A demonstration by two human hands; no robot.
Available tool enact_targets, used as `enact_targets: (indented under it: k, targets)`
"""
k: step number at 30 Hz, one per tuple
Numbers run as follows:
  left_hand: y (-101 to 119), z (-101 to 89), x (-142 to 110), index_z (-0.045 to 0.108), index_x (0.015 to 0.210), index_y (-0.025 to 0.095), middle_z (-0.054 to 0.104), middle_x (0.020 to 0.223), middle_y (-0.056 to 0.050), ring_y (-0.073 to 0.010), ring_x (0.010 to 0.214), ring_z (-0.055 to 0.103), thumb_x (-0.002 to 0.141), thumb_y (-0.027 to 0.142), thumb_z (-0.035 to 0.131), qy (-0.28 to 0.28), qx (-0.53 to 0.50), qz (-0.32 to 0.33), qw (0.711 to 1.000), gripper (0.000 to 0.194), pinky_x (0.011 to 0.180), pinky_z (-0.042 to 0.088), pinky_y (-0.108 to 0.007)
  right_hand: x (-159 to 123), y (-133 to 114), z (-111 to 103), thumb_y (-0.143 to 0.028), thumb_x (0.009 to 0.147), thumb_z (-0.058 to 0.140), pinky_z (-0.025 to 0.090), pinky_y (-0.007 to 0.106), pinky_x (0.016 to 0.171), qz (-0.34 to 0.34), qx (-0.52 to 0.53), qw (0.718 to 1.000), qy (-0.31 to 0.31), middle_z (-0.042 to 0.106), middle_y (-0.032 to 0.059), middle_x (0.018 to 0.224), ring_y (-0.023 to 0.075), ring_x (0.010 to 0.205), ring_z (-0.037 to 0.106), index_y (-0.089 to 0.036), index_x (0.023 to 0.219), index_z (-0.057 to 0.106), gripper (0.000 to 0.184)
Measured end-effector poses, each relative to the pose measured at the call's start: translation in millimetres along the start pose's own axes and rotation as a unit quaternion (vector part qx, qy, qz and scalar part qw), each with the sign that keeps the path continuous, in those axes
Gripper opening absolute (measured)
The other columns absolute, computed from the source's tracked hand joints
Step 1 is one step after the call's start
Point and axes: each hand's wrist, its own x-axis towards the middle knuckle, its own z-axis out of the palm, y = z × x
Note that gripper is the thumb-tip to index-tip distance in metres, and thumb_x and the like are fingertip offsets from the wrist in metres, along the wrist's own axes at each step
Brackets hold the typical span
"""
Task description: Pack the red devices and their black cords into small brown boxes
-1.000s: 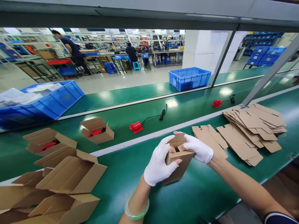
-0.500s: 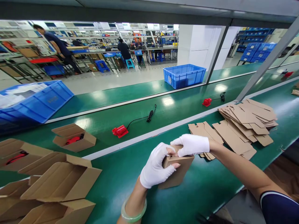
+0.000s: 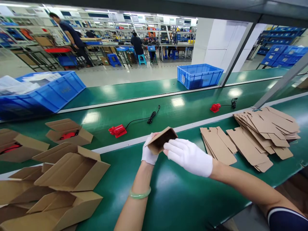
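Note:
Both my hands wear white gloves that leave some fingertips bare, and a pale green bangle circles my left wrist. My left hand [image 3: 149,153] grips a small brown cardboard box [image 3: 157,142] from its left side, its fingers partly hidden behind it. The box is tilted, so its open end and dark inside face up towards me. My right hand [image 3: 189,157] lies flat, fingers stretched out, with the fingertips against the box's right edge. Flat cardboard blanks [image 3: 218,146] lie to the right of my right hand, beside a larger pile of blanks [image 3: 269,128].
Several opened boxes [image 3: 72,170] stand at left. On the green belt [image 3: 134,110] lie a red device [image 3: 117,131] with a black cable, another red device [image 3: 215,107], and a box with red contents [image 3: 81,138]. Behind are blue bins [image 3: 201,77]; a metal post [image 3: 240,53] rises at right.
The box has been lifted and tipped, its open end now towards me. My right hand has gone from gripping its top to lying flat against its edge. The red devices have shifted left along the belt.

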Motion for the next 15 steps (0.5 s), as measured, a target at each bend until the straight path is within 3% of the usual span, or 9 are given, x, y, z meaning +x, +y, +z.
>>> enact_targets:
  k: [2,4,6,8,11,13,15]
  targets:
    - [-10,3.4,0,0.06,0.085,0.017,0.063,0.088,-0.009,-0.0231,0.08,0.062,0.081,0.045,0.049,-0.021,0.035,-0.025,0.999,0.03,0.069,0.055,-0.034,14,3,19,-0.01,0.095,0.038,0.046,0.042,0.09,0.027,-0.049,0.995,-0.079,0.055,0.0159,0.123,0.0258,0.11,0.052,-0.009,0.113,0.055,0.025]
    - [-17,2.2,0,0.062,0.087,0.016,0.064,0.089,-0.011,-0.0254,0.084,0.062,0.08,0.041,0.055,-0.031,0.092,-0.043,0.994,0.027,0.068,0.054,-0.034,24,11,38,-0.014,0.091,0.046,0.05,0.041,0.077,0.072,-0.053,0.976,-0.199,0.061,0.0157,0.109,0.0277,0.096,0.059,-0.01,0.111,0.056,0.023]
    - [-20,-4.2,2,0.064,0.09,0.015,0.063,0.102,-0.014,-0.0293,0.099,0.058,0.079,0.04,0.059,-0.024,0.149,-0.043,0.988,0.028,0.074,0.054,-0.036,27,19,54,-0.016,0.085,0.053,0.049,0.039,0.064,0.096,-0.028,0.946,-0.308,0.065,0.0108,0.093,0.0266,0.077,0.062,-0.012,0.107,0.057,0.022]
    - [-17,-12.7,6,0.063,0.095,0.016,0.056,0.121,-0.013,-0.031,0.119,0.047,0.082,0.045,0.057,-0.009,0.21,-0.011,0.978,0.032,0.087,0.051,-0.039,25,22,62,-0.017,0.084,0.055,0.047,0.036,0.06,0.11,-0.011,0.927,-0.359,0.066,0.0079,0.087,0.025,0.071,0.062,-0.014,0.103,0.057,0.02]
    - [0,-24.6,6,0.062,0.107,0.019,0.05,0.132,-0.009,-0.0306,0.122,0.046,0.088,0.058,0.04,0.011,0.322,0.088,0.942,0.049,0.099,0.044,-0.047,17,18,48,-0.029,0.089,0.055,0.044,0.035,0.062,0.113,-0.018,0.947,-0.301,0.066,0.0073,0.091,0.0241,0.078,0.061,-0.014,0.102,0.055,0.02]
    - [18,-31.7,-4,0.06,0.113,0.022,0.052,0.132,-0.005,-0.0303,0.112,0.054,0.089,0.063,0.033,0.047,0.376,0.132,0.916,0.055,0.103,0.04,-0.052,11,22,23,-0.04,0.093,0.051,0.04,0.033,0.06,0.092,-0.009,0.97,-0.226,0.065,0.0033,0.09,0.0223,0.08,0.06,-0.018,0.103,0.054,0.024]
    - [36,-37.1,-18,0.059,0.114,0.031,0.056,0.125,0.002,-0.0291,0.106,0.058,0.09,0.063,0.032,0.104,0.42,0.157,0.888,0.049,0.103,0.04,-0.055,4,43,-5,-0.038,0.096,0.043,0.037,0.031,0.058,0.111,-0.024,0.977,-0.179,0.064,0.0004,0.084,0.0204,0.078,0.059,-0.022,0.101,0.054,0.02]
